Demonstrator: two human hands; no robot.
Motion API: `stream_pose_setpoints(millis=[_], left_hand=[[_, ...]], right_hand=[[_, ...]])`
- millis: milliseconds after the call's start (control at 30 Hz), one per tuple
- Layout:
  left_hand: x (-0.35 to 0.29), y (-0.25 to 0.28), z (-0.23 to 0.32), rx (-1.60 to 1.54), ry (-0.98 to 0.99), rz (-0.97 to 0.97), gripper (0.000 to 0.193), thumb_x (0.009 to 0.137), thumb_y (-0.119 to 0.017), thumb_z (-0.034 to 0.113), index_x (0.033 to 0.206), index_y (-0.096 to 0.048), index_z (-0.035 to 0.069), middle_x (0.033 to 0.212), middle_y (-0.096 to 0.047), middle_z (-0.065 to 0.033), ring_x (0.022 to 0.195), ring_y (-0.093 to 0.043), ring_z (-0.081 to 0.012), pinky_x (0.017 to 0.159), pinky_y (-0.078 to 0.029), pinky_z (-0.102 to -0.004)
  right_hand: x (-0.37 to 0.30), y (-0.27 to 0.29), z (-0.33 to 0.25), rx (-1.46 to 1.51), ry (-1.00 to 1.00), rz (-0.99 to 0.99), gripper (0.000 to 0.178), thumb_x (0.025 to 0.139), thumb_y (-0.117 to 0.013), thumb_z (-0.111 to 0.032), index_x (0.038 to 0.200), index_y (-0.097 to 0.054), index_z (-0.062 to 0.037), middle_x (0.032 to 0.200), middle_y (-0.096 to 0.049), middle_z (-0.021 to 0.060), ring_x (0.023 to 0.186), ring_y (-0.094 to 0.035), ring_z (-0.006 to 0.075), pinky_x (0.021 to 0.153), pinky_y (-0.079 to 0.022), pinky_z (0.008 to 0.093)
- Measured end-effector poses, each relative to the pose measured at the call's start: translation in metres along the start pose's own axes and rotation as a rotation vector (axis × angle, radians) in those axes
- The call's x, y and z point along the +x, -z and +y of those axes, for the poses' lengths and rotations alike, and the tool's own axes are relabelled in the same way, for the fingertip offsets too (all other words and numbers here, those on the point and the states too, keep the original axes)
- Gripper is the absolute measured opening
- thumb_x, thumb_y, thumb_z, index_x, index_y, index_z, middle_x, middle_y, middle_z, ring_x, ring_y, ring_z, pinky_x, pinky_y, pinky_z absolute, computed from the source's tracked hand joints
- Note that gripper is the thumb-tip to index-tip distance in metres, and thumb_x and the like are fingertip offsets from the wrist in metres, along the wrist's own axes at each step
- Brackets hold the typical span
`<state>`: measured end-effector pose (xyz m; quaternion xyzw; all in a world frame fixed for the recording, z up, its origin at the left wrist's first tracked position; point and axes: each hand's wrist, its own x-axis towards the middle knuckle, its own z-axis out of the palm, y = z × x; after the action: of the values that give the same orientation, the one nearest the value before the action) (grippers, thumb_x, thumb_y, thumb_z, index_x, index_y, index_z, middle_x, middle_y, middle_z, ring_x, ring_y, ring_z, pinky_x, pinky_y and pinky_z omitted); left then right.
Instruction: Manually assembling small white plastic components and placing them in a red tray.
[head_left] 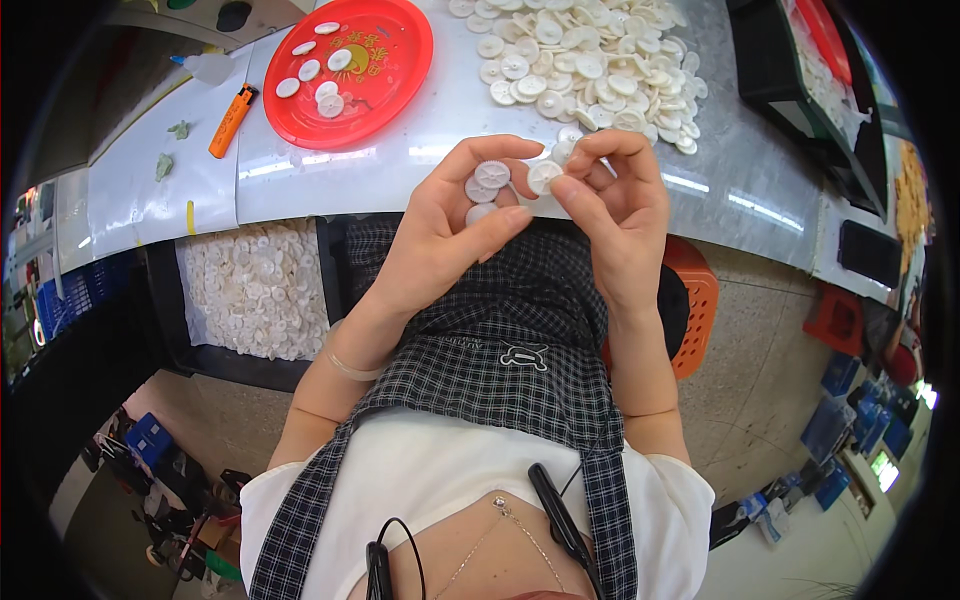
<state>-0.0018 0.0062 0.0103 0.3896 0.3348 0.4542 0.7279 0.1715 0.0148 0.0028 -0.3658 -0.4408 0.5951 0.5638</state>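
Note:
My left hand point(430, 225) is curled at the table's near edge, with a few small white plastic gears point(491, 175) held in its fingers. Between thumb and fingertips, my right hand point(628, 215) pinches another white gear point(543, 178) close to the left fingertips. One or two more gears point(566, 140) show just behind the right fingers; whether they touch the hand I cannot tell. Beyond the hands, a large heap of the same gears point(600, 70) spreads over the metal tabletop point(440, 150). Several lie scattered on a round red plate point(285, 118) to the left.
An orange lighter point(232, 122) and a small bottle with a blue tip point(208, 68) lie left of the plate. Below the table's left edge sits a black bin point(240, 366) full of white parts. A black crate point(800, 115) and a dark phone point(868, 253) are at the right.

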Motion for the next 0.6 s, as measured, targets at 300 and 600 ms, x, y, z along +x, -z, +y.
stream_pose_setpoints(millis=[300,600], left_hand=[[-0.002,0.001,-0.006,0.078,-0.027,0.047,0.035,0.09,-0.067,0.011,0.121,-0.054,0.0,0.081,-0.054,0.0037,0.059,-0.041,0.0001,0.049,-0.031,-0.0144],[-0.004,0.004,-0.005,0.03,-0.002,0.03,0.034,0.09,-0.066,0.004,0.121,-0.055,-0.001,0.103,-0.058,0.0004,0.082,-0.052,-0.0008,0.07,-0.044,-0.0147]], right_hand=[[0.004,0.007,0.0,-0.268,0.017,-0.006,0.027,0.085,-0.064,0.003,0.11,-0.055,-0.0012,0.092,-0.057,0.003,0.081,-0.056,0.0086,0.073,-0.046,0.0206],[0.011,0.014,0.007,-1.122,0.45,-0.004,0.021,0.075,-0.073,-0.001,0.095,-0.068,-0.0064,0.097,-0.062,0.0069,0.086,-0.062,0.0227,0.074,-0.05,0.0301]])
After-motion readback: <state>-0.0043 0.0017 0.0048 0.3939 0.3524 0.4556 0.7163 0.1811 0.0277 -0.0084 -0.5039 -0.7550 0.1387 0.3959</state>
